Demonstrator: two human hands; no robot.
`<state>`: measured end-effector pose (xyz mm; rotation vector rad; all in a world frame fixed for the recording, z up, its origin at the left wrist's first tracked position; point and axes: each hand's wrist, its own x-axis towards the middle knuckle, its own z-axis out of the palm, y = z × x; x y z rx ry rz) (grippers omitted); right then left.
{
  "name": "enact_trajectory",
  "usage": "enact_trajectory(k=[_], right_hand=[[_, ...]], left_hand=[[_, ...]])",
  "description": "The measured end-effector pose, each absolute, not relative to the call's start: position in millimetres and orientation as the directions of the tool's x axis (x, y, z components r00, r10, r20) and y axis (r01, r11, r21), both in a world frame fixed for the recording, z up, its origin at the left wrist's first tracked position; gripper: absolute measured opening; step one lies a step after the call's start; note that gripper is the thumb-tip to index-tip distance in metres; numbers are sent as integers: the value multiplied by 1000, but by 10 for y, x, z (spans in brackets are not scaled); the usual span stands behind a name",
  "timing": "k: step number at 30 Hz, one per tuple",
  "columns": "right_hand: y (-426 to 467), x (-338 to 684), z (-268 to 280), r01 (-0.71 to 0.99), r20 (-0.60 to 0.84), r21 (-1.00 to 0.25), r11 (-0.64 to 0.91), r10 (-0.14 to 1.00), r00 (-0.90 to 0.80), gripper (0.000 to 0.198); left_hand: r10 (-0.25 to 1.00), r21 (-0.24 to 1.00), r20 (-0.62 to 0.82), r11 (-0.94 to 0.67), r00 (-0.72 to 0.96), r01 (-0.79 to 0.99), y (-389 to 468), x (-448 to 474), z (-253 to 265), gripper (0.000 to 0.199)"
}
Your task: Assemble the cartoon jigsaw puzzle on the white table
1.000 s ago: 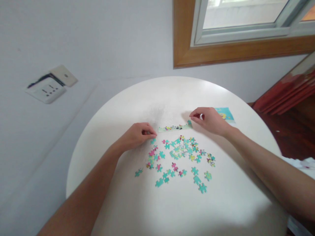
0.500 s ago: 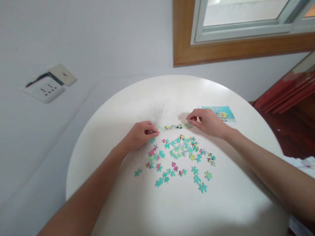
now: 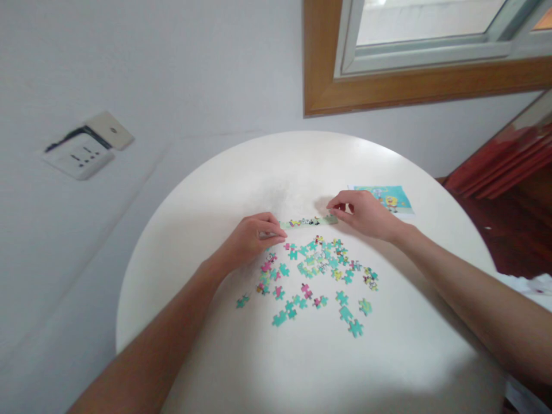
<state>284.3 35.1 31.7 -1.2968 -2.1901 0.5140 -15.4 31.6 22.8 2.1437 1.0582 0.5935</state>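
A narrow joined row of jigsaw pieces (image 3: 305, 222) lies across the table between my two hands. My left hand (image 3: 254, 238) is at its left end, fingers over the tip of the row and thumb spread a little below them. At the other end, my right hand (image 3: 362, 213) has thumb and index finger nearly pinched together at the last piece; the exact contact is partly hidden. Nearer to me lie many loose jigsaw pieces (image 3: 319, 259), mostly turquoise, with some pink and yellow ones.
The round white table (image 3: 241, 368) stands against the wall. A turquoise cartoon picture sheet (image 3: 394, 198) lies beyond my right wrist. A wall socket (image 3: 81, 155) is at left, a wood-framed window (image 3: 321, 86) above, and a red curtain (image 3: 500, 167) at right.
My left hand has shifted slightly right, its thumb moving down and away from the fingers. My right hand and the loose pieces look the same.
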Motion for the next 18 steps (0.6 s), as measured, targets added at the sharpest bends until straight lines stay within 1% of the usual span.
enact_trajectory(k=[9,18], right_hand=[[358,2845,323,681,247,-573,456,888,-387,18],[352,2842,330,672,255,-577,465,884,-393,17]], left_hand=[[817,739,85,-436,571,513,323,-155,202,15],[818,739,75,-429,570,518,316,-147,199,14]])
